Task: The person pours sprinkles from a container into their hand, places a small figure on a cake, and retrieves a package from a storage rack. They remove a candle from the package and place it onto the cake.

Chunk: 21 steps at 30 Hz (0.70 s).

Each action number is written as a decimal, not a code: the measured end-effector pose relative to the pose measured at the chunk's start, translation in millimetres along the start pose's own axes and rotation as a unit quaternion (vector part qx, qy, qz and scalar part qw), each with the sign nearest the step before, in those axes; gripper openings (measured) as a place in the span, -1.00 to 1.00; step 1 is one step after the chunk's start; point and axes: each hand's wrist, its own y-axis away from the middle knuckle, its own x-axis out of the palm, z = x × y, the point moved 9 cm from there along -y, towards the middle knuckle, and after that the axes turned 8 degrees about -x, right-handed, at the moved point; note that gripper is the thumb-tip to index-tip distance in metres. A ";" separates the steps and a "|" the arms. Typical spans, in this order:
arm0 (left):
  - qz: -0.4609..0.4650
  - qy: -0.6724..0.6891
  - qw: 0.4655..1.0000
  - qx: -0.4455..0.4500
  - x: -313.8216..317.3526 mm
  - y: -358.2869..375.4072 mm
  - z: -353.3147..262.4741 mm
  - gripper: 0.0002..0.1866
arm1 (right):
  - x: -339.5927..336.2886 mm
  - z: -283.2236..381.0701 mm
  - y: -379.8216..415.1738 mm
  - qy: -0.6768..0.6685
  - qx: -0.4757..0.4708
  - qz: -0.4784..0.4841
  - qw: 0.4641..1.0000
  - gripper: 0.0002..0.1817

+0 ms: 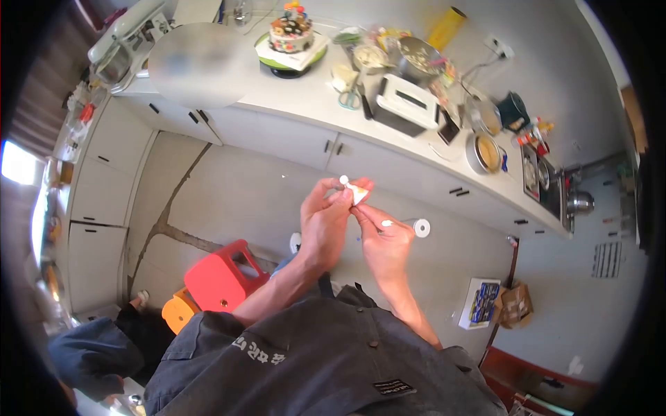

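Observation:
Both hands are raised together in front of the dark apron, over the grey floor. My left hand [326, 222] has its fingers closed around a small white piece [359, 193] with a yellowish spot and a round white tip. My right hand [386, 243] is just to the right, its thumb and fingertips pinched at the lower end of the same piece. A small white bit lies against the back of my right hand. What exactly the piece is cannot be made out.
The counter [298, 104] beyond holds a decorated cake [290, 35] on a green stand, scissors [349, 100], a white-lidded box [407, 99] and metal bowls [418, 58]. A red stool [223, 276] stands lower left, near a crouching person [97, 353]. A white box [479, 304] sits lower right.

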 end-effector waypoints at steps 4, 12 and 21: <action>-0.027 0.002 0.999 0.020 -34.7 -46.8 -54.8 -0.85 | 73.6 -18.0 -46.2 -0.037 0.043 0.061 0.997 -0.84; -0.119 0.143 0.982 0.028 -111.1 -131.6 -102.0 -0.83 | 159.4 -42.9 -118.1 -0.041 -0.034 0.144 0.988 -0.74; -0.267 -0.019 0.960 -0.083 -216.1 -290.1 -87.9 -0.84 | 228.9 -242.7 -253.3 -0.033 0.172 0.266 0.948 -0.35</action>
